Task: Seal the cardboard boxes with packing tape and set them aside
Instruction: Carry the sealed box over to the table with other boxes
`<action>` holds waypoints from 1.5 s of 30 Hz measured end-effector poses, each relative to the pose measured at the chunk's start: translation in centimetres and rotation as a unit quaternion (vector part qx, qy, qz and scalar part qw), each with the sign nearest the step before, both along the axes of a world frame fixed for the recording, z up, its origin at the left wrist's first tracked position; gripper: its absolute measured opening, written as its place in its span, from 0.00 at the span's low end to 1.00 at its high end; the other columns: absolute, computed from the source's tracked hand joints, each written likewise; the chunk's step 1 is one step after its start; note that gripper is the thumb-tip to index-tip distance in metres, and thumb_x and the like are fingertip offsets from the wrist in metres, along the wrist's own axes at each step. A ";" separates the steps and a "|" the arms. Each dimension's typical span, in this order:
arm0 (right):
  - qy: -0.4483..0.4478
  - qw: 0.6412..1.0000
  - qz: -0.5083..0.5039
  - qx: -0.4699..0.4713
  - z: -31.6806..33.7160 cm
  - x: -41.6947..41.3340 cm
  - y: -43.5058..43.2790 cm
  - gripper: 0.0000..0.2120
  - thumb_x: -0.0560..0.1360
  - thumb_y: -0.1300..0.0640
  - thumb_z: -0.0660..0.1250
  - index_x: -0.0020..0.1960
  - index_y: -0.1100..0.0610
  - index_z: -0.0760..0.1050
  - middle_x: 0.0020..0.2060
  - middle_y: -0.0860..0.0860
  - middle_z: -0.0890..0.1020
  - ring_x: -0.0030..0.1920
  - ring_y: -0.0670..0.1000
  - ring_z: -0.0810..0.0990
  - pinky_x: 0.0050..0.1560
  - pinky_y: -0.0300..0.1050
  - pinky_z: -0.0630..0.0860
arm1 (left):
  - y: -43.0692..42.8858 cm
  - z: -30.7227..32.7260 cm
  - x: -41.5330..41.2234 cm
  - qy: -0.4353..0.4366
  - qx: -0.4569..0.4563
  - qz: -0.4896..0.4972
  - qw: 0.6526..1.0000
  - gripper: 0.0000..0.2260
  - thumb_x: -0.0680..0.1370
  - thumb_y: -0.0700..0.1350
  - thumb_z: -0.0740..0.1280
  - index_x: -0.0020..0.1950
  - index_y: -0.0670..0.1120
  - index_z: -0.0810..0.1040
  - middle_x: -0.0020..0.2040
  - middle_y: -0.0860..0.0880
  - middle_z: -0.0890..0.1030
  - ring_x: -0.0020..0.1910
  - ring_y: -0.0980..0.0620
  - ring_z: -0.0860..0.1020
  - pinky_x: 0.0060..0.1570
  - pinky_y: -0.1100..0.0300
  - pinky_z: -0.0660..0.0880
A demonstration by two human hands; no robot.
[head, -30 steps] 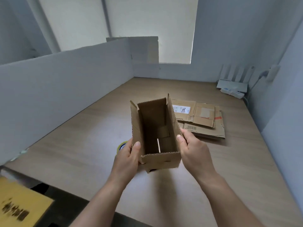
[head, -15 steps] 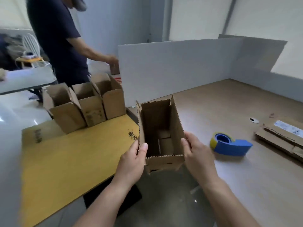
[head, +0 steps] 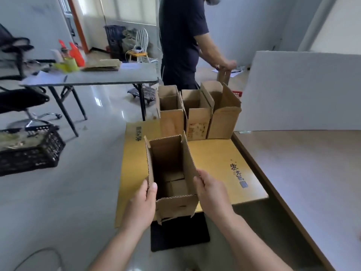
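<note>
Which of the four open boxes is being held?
The nearest box, held at its sides by the left hand and right hand; the row of three boxes stands free at the far end of the yellow sheet.

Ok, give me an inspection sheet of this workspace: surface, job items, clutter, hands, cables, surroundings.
Surface: yellow cardboard sheet lying beside a wooden table.
Job's things: held box, top open, over the sheet's near edge; three open boxes upright in a row at its far edge; tape not in view.
Clutter: black crate on the floor; grey folding table carrying papers and orange bottles.
Hands: left hand and right hand grip the held box's side walls.
Cables: one cable looped on the floor, lower left.
Surroundings: another person beyond the boxes; white partition; office chair.
</note>
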State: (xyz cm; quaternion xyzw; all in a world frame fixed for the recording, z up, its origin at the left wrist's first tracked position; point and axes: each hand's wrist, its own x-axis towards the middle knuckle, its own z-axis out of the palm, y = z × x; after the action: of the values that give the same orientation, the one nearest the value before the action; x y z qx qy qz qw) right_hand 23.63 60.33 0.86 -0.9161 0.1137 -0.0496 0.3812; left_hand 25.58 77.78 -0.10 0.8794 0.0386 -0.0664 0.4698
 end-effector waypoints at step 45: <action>0.026 0.972 -0.113 -0.206 2.1 37.0 -0.4 0.20 0.81 0.56 0.54 0.72 0.56 0.65 0.66 0.52 0.73 0.66 0.54 0.68 0.58 0.47 0.69 | 5.2 -0.7 40.7 0.025 0.101 -0.027 0.994 0.23 0.82 0.60 0.47 0.65 0.45 0.66 0.65 0.39 0.73 0.60 0.37 0.72 0.56 0.47 0.69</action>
State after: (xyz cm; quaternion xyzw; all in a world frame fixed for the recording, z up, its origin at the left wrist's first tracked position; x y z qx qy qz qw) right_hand 60.62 59.89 2.99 -0.9571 0.2135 -0.0912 0.1732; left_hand 66.24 82.99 -0.78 0.9211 0.0334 -0.0965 0.3758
